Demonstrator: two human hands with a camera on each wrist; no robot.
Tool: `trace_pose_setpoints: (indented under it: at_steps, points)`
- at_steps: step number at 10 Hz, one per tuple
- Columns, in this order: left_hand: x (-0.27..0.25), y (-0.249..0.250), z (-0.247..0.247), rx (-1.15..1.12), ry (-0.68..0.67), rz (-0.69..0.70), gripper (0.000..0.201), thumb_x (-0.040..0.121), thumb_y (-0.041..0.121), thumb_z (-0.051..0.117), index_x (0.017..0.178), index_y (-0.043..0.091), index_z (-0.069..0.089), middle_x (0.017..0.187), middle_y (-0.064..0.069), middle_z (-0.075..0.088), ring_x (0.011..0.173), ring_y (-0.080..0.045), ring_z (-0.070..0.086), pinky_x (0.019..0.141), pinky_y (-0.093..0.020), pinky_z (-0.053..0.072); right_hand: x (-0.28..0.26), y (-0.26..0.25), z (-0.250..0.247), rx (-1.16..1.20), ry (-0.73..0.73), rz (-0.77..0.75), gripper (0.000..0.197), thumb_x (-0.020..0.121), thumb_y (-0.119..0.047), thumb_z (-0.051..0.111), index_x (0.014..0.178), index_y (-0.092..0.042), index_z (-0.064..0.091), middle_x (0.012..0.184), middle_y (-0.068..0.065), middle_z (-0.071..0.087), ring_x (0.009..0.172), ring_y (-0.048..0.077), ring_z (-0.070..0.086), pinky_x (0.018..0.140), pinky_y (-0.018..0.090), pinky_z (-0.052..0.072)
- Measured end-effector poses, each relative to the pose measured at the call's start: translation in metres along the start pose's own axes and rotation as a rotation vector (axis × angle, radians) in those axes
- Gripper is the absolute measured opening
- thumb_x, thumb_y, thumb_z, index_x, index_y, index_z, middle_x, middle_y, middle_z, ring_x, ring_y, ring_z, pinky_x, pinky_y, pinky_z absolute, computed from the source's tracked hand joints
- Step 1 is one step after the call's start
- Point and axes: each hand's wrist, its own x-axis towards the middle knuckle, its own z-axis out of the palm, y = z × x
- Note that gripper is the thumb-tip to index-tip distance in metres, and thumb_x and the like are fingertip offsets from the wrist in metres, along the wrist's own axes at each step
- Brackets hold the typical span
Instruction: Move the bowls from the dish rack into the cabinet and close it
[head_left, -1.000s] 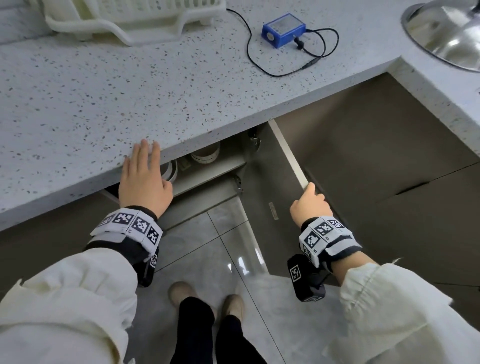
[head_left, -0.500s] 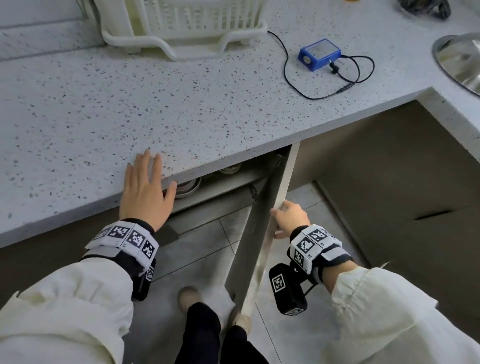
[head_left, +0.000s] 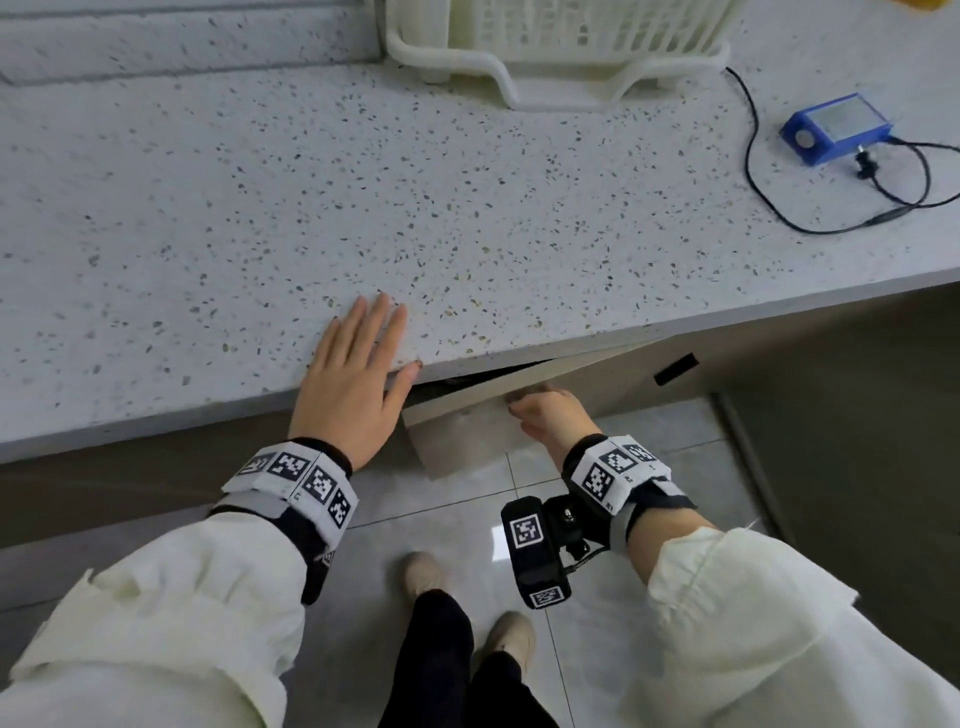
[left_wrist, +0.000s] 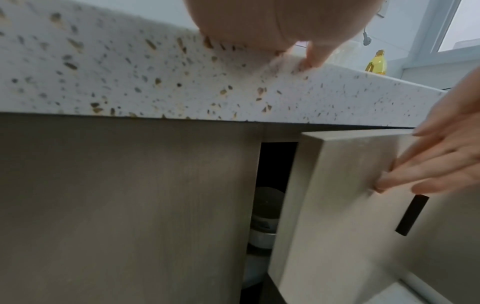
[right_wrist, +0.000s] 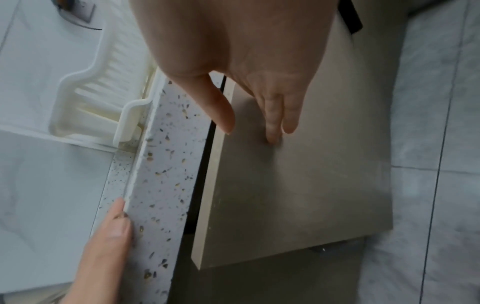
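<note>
Closing step: right hand (right_wrist: 259, 67), fingers straight, pushes the grey-beige cabinet door (right_wrist: 298, 185) nearly shut; left hand (head_left: 353, 384), its grip spread flat, rests on the speckled white tabletop (head_left: 467, 208); next, press flush

Right hand (left_wrist: 441, 162) at 3 o'clock, straight fingers pressing cabinet door (left_wrist: 345, 205) ajar; bowls (left_wrist: 265, 222) in gap; desk (left_wrist: 182, 86) edge above.

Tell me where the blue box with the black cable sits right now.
In the head view, the blue box sits on the speckled countertop at the far right, just right of the white dish rack, its cable looping beside it.
</note>
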Motion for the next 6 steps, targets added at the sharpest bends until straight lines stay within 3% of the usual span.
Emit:
trace_pose_setpoints:
  at_steps: [2, 3, 4, 5, 6]
  points:
    - [0.000, 0.001, 0.001, 0.002, 0.035, 0.015, 0.068, 0.089, 0.052, 0.008, 0.148, 0.019, 0.006, 0.159, -0.001, 0.007, 0.146, -0.015, 0.001, 0.114, -0.026, -0.010, 0.016, -0.010, 0.013, 0.035, 0.038, -0.026, 0.051, 0.085, 0.007, 0.043, 0.136, 0.005, 0.039, 0.142, 0.025, 0.043, 0.132, 0.036, 0.042, 0.102, 0.036, 0.039]
    - [0.000, 0.000, 0.000, 0.021, 0.036, 0.024, 0.072, 0.088, 0.055, -0.001, 0.148, 0.016, 0.010, 0.159, -0.003, 0.012, 0.146, -0.018, 0.006, 0.113, -0.027, -0.009, 0.020, -0.005, 0.023, 0.182, 0.042, -0.056, 0.066, 0.085, 0.014, 0.037, 0.147, -0.003, 0.021, 0.147, 0.023, 0.037, 0.135, 0.033, 0.039, 0.101, 0.030, 0.036]
    - [-0.001, 0.000, 0.000, 0.024, 0.021, 0.022, 0.073, 0.087, 0.053, -0.003, 0.147, 0.015, 0.011, 0.158, -0.003, 0.015, 0.145, -0.019, 0.009, 0.113, -0.027, -0.008, 0.023, -0.004, 0.029, 0.504, 0.008, -0.062, 0.079, 0.084, 0.023, 0.026, 0.150, -0.013, 0.003, 0.152, 0.021, 0.030, 0.141, 0.029, 0.032, 0.114, 0.033, 0.025]
    - [0.001, -0.001, 0.001, 0.005, 0.035, 0.030, 0.072, 0.088, 0.053, -0.003, 0.147, 0.015, 0.013, 0.156, 0.000, 0.010, 0.145, -0.017, 0.009, 0.114, -0.028, -0.005, 0.028, 0.003, 0.023, 0.310, -0.016, -0.093, 0.067, 0.087, 0.016, 0.034, 0.148, -0.007, 0.017, 0.148, 0.023, 0.037, 0.136, 0.034, 0.038, 0.104, 0.032, 0.035]
    - [-0.001, -0.002, 0.001, -0.022, -0.001, -0.009, 0.074, 0.086, 0.059, 0.000, 0.147, 0.019, 0.004, 0.150, 0.008, -0.007, 0.143, -0.011, -0.004, 0.117, -0.029, -0.005, 0.024, 0.011, 0.006, 0.119, -0.022, -0.091, 0.059, 0.089, 0.007, 0.042, 0.145, -0.005, 0.026, 0.135, 0.026, 0.052, 0.129, 0.039, 0.046, 0.110, 0.041, 0.037]
